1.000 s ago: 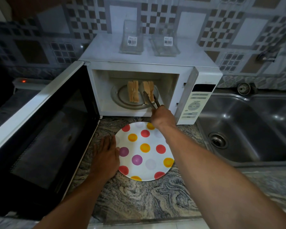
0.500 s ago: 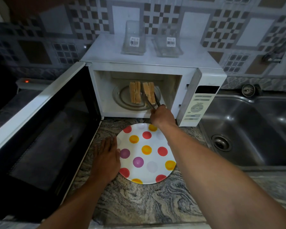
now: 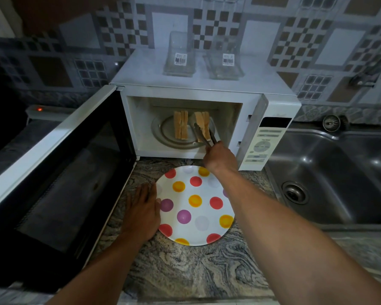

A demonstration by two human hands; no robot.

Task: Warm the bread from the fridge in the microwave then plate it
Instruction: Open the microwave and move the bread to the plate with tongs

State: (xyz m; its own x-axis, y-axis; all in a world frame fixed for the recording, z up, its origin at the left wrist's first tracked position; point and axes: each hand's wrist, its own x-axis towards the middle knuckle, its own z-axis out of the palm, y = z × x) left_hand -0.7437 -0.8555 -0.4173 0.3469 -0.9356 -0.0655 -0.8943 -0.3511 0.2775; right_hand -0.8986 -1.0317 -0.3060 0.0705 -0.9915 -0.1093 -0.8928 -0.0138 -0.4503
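The white microwave (image 3: 207, 93) stands open, its door (image 3: 59, 164) swung out to the left. Two stacks of bread slices stand on edge on the glass turntable (image 3: 163, 133): a left stack (image 3: 180, 127) and a right stack (image 3: 202, 126). My right hand (image 3: 220, 159) holds metal tongs (image 3: 204, 134) whose arms lie on either side of the right stack. A white plate with coloured dots (image 3: 196, 205) lies on the marble counter in front of the microwave. My left hand (image 3: 142, 211) rests flat on the counter, touching the plate's left rim.
Two clear plastic containers (image 3: 180, 56) (image 3: 226, 59) stand on top of the microwave. A steel sink (image 3: 330, 172) lies to the right, with a tap (image 3: 361, 78) on the tiled wall. A device with a red light (image 3: 40, 109) sits at the far left.
The tongs have closed in around the right bread stack, which now looks slightly tilted. My left hand and the plate have stayed put.
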